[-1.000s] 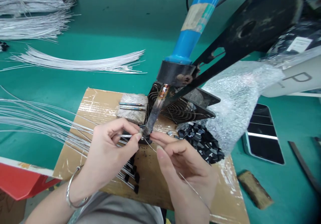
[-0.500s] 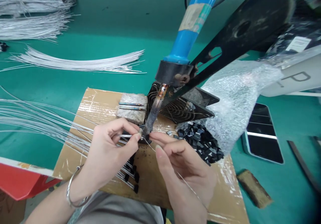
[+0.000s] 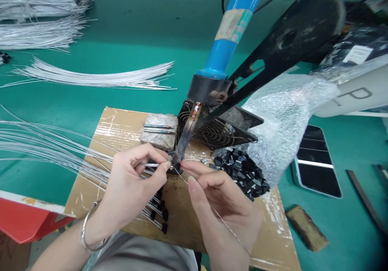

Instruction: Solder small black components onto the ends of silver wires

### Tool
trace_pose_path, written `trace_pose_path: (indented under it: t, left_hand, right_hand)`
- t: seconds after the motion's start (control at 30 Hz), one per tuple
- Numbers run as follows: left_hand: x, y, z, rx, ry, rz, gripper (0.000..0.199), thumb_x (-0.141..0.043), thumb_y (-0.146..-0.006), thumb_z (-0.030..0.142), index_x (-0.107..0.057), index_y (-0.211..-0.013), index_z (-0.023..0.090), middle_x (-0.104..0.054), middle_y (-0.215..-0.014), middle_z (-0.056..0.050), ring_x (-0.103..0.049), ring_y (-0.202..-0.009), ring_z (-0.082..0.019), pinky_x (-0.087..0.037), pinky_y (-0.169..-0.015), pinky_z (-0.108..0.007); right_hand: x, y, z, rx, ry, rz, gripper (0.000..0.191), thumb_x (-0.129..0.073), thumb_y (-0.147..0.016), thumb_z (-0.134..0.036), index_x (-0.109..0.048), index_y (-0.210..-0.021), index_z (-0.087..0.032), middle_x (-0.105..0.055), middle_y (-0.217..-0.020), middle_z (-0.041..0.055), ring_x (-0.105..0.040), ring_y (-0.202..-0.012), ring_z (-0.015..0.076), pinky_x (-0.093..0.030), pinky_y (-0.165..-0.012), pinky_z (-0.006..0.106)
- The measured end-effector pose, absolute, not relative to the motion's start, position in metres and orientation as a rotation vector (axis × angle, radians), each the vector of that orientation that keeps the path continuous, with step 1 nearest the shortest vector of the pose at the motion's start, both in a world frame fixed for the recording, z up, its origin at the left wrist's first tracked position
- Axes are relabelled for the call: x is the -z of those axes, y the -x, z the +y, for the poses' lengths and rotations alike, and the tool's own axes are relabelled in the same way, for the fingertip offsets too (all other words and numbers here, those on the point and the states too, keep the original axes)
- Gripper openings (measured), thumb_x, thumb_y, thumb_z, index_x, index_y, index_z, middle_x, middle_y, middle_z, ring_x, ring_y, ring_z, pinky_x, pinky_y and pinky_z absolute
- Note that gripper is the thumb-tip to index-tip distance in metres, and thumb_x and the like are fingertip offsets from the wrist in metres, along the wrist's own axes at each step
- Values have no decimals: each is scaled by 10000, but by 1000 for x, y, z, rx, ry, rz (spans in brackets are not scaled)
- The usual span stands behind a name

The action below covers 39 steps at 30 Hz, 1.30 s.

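Observation:
My left hand [image 3: 136, 186] pinches a thin white wire [image 3: 150, 164] between thumb and forefinger, its end right at the soldering iron's dark tip [image 3: 183, 141]. The soldering iron [image 3: 222, 48] has a blue handle and slants down from above in a black bracket arm [image 3: 281, 40]. From the right, my right hand [image 3: 224, 206] holds a thin strand of solder wire [image 3: 226, 224]. The strand runs across the palm and up to the iron's tip. The exact joint is too small and partly covered by my fingers. White wires with black ends [image 3: 163, 227] lie under my left hand.
Loose black connector pieces [image 3: 242, 172] are piled beside bubble wrap [image 3: 281, 117]. A black fan [image 3: 212, 135] stands behind the iron, next to a wrapped block [image 3: 160, 139]. White wire bundles [image 3: 97, 75] lie at the left; a phone [image 3: 317, 161] lies at the right. Cardboard [image 3: 115, 129] covers the work spot.
The upper end of the black bracket arm is slightly lower and further left. Both hands, the wire and the solder have hardly moved.

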<state>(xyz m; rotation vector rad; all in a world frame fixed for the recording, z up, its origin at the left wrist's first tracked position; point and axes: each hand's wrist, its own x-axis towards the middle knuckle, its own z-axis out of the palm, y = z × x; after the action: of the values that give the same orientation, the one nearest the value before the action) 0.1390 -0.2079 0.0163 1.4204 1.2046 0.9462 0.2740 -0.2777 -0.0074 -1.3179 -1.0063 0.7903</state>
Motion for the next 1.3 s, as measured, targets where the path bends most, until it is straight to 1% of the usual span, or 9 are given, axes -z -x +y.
trace_pose_path:
  t: [0.17,0.33,0.57,0.8,0.93,1.07,1.17,1.3]
  left_hand:
    - [-14,-137,-208,-909,-1437,1220,101,-662,-794,112,-687,-726,182,-749,-815,15,-684,-738,-79,-504,-654,-125]
    - [-15,-137,-208,-910,-1450,1221,107,-665,-796,111,-684,-726,188,-746,-807,23,-682,-734,-77,-502,-652,-124]
    - [-16,-138,-209,-913,-1438,1227,91,-669,-794,121,-695,-731,182,-752,-828,3,-685,-739,-91,-510,-655,-142]
    - [-17,-137,-210,-895,-1440,1250,71,-670,-786,146,-697,-726,171,-751,-818,-16,-678,-722,-111,-497,-623,-170]
    - [-18,-139,-209,-905,-1429,1250,77,-667,-782,142,-687,-711,165,-747,-807,-25,-674,-713,-117,-503,-630,-182]
    - [-18,-140,-208,-913,-1425,1246,74,-668,-781,129,-685,-717,164,-746,-803,-23,-678,-715,-113,-505,-626,-172]
    - [-17,-139,-210,-922,-1409,1228,86,-665,-789,117,-681,-722,168,-739,-783,-9,-685,-734,-103,-515,-654,-153]
    - [-16,-138,-211,-921,-1408,1221,97,-663,-793,108,-677,-723,174,-743,-806,2,-683,-745,-90,-518,-674,-139]
  right_hand:
    - [8,-273,-277,-766,1318,-1015,180,-663,-936,-123,-588,-793,-202,-764,-1112,-23,-730,-1038,66,-538,-918,95]
    - [7,-271,-277,-769,1316,-995,173,-669,-926,-118,-595,-793,-200,-767,-1099,-4,-740,-1015,87,-563,-876,110]
    - [6,-270,-278,-760,1309,-1002,172,-668,-925,-112,-596,-798,-203,-764,-1096,-17,-734,-1022,71,-549,-897,95]
    - [8,-271,-278,-767,1316,-982,171,-672,-919,-114,-604,-788,-201,-767,-1097,-11,-735,-1024,80,-552,-903,112]
    - [8,-270,-278,-765,1304,-982,165,-681,-908,-99,-610,-797,-199,-765,-1101,-2,-737,-1021,88,-561,-899,126]
    - [8,-269,-278,-758,1317,-979,162,-688,-908,-108,-615,-797,-201,-762,-1094,5,-730,-1038,89,-549,-924,126]
    - [7,-269,-279,-752,1320,-993,166,-677,-917,-109,-609,-796,-200,-764,-1097,11,-733,-1038,94,-556,-913,131]
    - [7,-270,-279,-757,1317,-993,170,-676,-917,-101,-606,-798,-199,-763,-1096,7,-734,-1030,86,-551,-903,116]
